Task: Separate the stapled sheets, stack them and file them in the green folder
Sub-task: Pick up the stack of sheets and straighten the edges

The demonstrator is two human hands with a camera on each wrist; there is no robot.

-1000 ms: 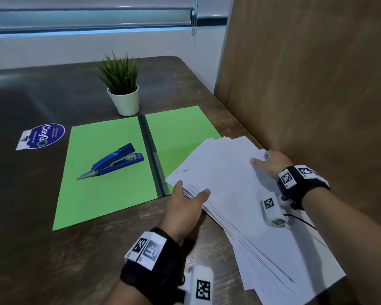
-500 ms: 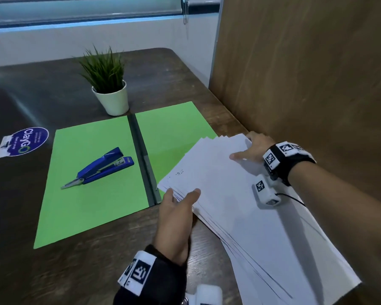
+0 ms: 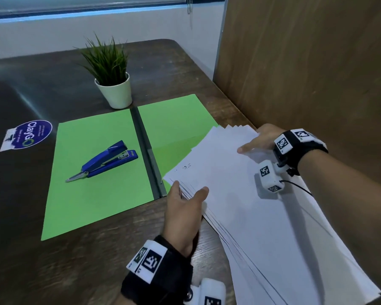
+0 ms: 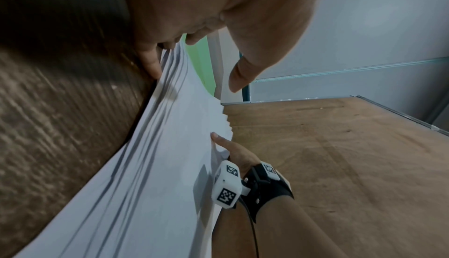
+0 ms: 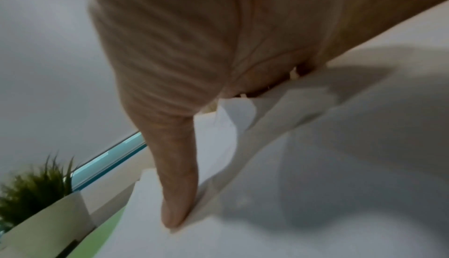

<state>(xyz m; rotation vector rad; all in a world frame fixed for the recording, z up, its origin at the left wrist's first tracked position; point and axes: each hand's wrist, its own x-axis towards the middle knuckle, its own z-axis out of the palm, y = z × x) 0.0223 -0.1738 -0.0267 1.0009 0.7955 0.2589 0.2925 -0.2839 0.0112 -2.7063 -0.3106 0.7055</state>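
Pinching the fanned sheets (image 3: 240,194) at opposite edges: left hand (image 3: 183,214), right hand (image 3: 260,139).

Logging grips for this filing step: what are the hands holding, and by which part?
The fanned stack of sheets: left hand curls its fingers at the left edge; right hand pinches the far right corner.

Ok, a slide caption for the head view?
Left hand and right hand hold fanned sheets overlapping the open folder; stapler on it.
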